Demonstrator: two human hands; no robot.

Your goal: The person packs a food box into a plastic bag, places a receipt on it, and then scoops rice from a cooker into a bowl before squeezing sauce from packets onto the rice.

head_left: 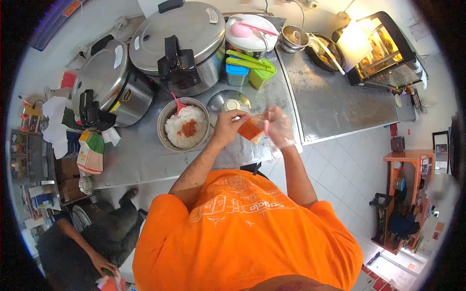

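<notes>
My left hand (232,127) pinches a small clear plastic bag (250,130) of orange-red sauce, close above the counter's front edge. My right hand (280,127), smeared by motion, is closed at the bag's other side, where a thin pink strip shows against its fingers. What exactly the right fingers grip I cannot tell. Left of my hands stands a metal bowl (162,135) of white rice (180,130) with reddish-brown seasoning on top and a red spoon (178,103) stuck in it. Just behind the bag sits a small pale round container (231,105) on a shiny metal lid (213,100).
Two large steel cookers (182,29) line the back left. Blue (237,76) and green (262,75) tubs, a pot (294,38), a dark pan (326,51) and a lit glass cabinet (383,48) stand further right. Another person (92,237) is at lower left.
</notes>
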